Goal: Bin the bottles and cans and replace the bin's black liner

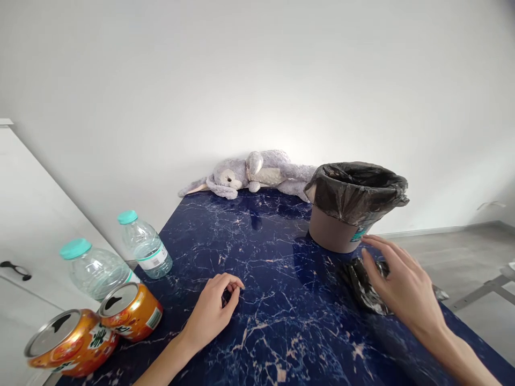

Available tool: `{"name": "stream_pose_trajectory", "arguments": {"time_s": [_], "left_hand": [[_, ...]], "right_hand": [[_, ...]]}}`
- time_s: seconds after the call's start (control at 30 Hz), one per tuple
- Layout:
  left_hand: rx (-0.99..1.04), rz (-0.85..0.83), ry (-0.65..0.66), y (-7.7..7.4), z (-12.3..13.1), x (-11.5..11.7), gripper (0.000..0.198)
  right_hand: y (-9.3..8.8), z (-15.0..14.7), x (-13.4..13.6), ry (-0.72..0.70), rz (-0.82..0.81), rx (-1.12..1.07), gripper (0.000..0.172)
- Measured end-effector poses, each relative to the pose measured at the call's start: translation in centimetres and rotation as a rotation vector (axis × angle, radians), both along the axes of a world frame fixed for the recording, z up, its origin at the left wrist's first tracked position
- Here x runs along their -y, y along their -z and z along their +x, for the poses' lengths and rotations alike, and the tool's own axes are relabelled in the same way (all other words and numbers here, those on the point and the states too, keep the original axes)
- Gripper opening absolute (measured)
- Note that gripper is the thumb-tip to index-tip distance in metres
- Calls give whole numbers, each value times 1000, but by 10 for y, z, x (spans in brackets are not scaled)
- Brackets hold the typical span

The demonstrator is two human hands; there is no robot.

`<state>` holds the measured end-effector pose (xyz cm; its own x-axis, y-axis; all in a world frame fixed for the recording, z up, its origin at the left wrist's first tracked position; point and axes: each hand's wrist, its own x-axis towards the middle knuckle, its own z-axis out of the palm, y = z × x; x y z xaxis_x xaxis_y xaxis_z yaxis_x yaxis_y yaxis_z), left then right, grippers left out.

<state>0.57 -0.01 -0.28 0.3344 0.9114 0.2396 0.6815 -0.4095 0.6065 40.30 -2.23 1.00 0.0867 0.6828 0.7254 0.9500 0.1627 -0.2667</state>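
Observation:
My left hand (216, 303) rests on the blue marbled table (257, 262), its fingers loosely curled in toward the thumb and nothing in them. Over at the right, my right hand (406, 284) is open, thumb apart from the outstretched fingers. It hovers over a crumpled black plastic bag (364, 289), which it partly hides. Just beyond its fingertips stands a brown trash bin (332, 230), lined with a black garbage bag (346, 201) folded over the rim. I cannot see inside the bin.
At the left edge stand two crushed orange soda cans (134, 316) (80, 343) and two clear water bottles (155, 254) (98, 268) with teal caps. A grey plush rabbit (257, 174) lies along the back wall. A white cabinet (36, 214) borders the table on the left.

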Motion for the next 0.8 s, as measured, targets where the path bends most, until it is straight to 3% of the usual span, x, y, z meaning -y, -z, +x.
{"name": "stream_pose_trajectory", "arguments": {"time_s": [0.07, 0.17, 0.27, 0.33, 0.5, 0.8], "left_hand": [[3, -5, -10, 0, 0, 0, 22], [6, -14, -18, 0, -1, 0, 22], [10, -30, -30, -1, -1, 0, 21], [15, -35, -45, -2, -1, 1, 20], [6, -66, -73, -1, 0, 1, 25], [96, -137, -118, 2, 7, -24, 29]], "right_hand": [[-41, -21, 5, -154, 194, 11, 25], [-95, -48, 4, -288, 397, 90, 31], [-133, -62, -11, -245, 537, 53, 23], [-150, -64, -28, -158, 511, 7, 20], [-159, -54, -69, -44, 248, -76, 25], [-142, -36, -98, -104, 167, -65, 29]]}}
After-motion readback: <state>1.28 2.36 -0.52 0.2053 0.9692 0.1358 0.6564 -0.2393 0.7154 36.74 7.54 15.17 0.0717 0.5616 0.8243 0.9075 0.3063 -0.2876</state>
